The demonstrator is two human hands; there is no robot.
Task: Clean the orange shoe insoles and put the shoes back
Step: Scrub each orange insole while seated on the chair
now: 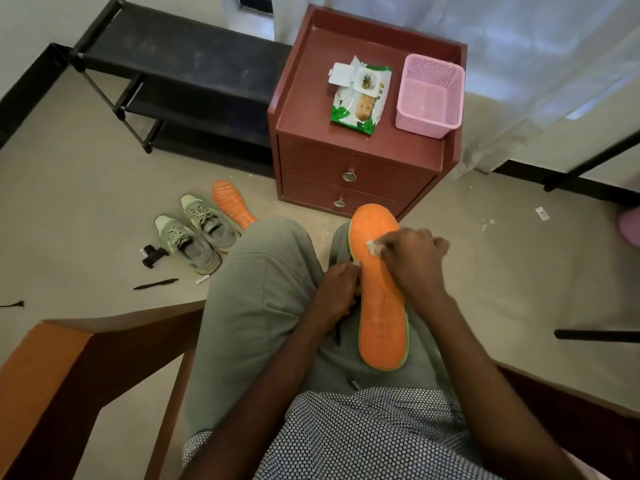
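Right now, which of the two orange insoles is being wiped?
The insole on the lap, held by both hands with a wipe on it. The other insole lies untouched on the floor.

Bedside clutter and floor litter around a seated person.

A reddish-brown two-drawer nightstand point(358, 168) stands by the white curtain point(540, 64), with a pink plastic basket point(431, 98) sitting on its top. Left of it runs a black shoe rack point(180, 81) along the wall. On the beige floor lie a black pen point(156, 284) and a small black clip-like object point(152, 255). An orange-brown wooden table point(52, 382) fills the near left corner.
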